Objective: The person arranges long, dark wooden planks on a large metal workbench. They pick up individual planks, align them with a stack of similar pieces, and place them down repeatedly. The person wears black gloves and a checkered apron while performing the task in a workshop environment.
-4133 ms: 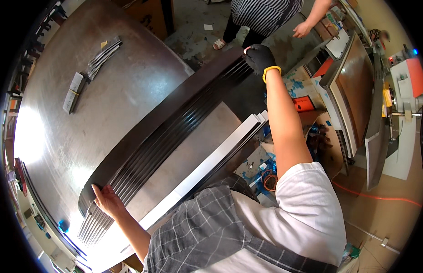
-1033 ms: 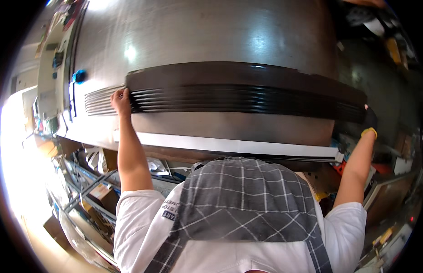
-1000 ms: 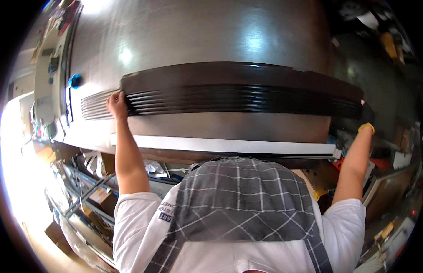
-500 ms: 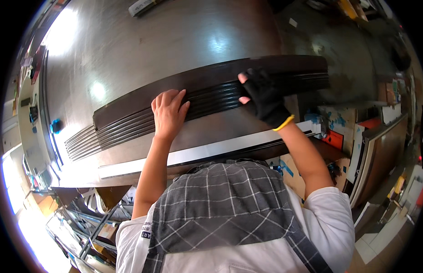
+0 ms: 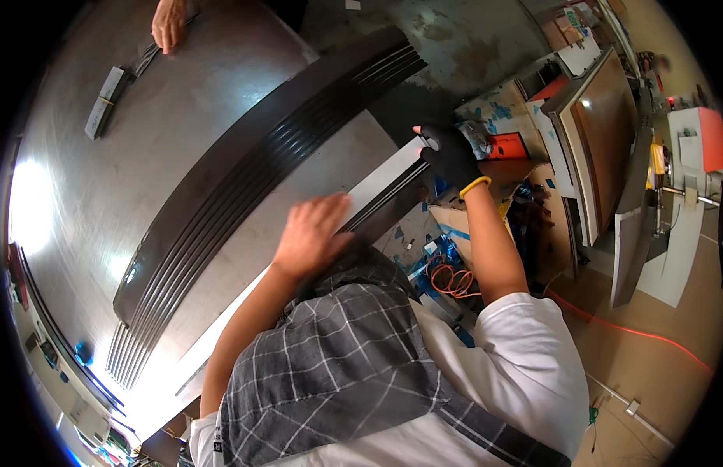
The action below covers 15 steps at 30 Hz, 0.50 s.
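Note:
At the right end of a long white strip (image 5: 385,173), my right hand (image 5: 453,158), in a black fingertip-less glove with a yellow cuff, has its thumb and fingers closed around the strip's end. My bare left hand (image 5: 308,235) is over the same strip farther left, slightly blurred, with its fingers stretched out. Whether it touches the strip I cannot tell. Dark, narrow profiles run along the strip's near side. Beyond it lie a wide dark brown panel (image 5: 213,159) and several thin, glossy dark strips (image 5: 221,214), side by side on the metal table (image 5: 198,86).
Another person's hand (image 5: 168,27) reaches in at the far left, beside a dark bundle with a white label (image 5: 106,101). Right of the table are leaning boards (image 5: 598,148), an orange coiled cable (image 5: 451,279) and a red-orange cable (image 5: 633,327) across the floor.
Both hands have left the dark strips and come nearer to me, to the white strip; the right now grips its end. The view has turned right. Another person's hand has appeared.

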Available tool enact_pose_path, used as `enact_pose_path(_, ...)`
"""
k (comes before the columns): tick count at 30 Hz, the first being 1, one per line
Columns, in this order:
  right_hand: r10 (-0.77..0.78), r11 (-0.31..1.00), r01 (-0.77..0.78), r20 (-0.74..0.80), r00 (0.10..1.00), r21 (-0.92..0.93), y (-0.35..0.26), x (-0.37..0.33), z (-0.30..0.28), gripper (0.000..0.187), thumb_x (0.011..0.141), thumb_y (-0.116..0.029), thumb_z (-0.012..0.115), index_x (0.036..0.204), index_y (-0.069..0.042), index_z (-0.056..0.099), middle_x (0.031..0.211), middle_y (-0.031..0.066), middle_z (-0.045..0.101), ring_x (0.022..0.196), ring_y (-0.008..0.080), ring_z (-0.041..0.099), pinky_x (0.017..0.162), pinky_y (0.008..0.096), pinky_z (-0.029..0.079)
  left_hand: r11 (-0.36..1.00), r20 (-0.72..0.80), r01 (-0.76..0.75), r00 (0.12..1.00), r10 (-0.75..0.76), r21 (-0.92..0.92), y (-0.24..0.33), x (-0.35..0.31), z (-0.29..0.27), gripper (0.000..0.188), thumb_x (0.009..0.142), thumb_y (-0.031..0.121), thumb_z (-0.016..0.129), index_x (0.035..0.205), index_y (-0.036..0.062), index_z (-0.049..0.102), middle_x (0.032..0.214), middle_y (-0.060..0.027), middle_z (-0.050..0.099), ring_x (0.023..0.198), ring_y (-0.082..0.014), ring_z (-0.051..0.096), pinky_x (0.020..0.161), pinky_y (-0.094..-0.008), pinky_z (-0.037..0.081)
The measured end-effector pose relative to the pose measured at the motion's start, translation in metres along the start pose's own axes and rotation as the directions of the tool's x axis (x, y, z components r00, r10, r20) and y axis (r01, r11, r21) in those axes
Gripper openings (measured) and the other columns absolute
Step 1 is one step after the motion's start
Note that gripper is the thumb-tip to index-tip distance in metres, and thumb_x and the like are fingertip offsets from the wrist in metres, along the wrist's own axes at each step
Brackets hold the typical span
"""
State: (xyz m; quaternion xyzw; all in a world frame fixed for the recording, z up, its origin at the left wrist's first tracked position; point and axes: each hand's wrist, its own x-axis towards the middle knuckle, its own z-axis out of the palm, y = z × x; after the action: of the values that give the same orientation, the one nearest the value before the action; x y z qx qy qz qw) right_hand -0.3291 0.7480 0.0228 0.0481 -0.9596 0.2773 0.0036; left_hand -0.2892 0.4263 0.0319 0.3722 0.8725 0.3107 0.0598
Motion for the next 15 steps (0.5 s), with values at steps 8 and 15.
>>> enact_pose_path(8,-0.231,0.923,0.113,-0.296,0.927,-0.368,-0.020,-0.031,0.035,0.022,0.074,-0.011,0.062,0.095,-0.007,0.061,0.112,0.0115,0.057,0.109,0.0350,0.047,0.096,0.0446,0.036,0.986,0.111,-0.088,0.991,0.072,0.144,0.014,0.012,0.026,0.064,0.079,0.040,0.060,0.129,0.0026,0.046,0.136,-0.0064,0.042,0.118,-0.0223,0.040,0.099,-0.0348,0.032)
enact_pose_path(15,-0.088,0.947,-0.025,-0.333,0.939,-0.319,-0.023,-0.019,0.023,0.024,0.072,-0.010,0.064,0.096,-0.006,0.063,0.110,0.0128,0.059,0.106,0.0341,0.051,0.092,0.0417,0.039,0.987,0.107,-0.112,0.989,0.100,0.112,0.012,0.012,0.027,0.065,0.079,0.037,0.061,0.129,0.0007,0.044,0.137,-0.0095,0.040,0.119,-0.0253,0.040,0.099,-0.0370,0.032)
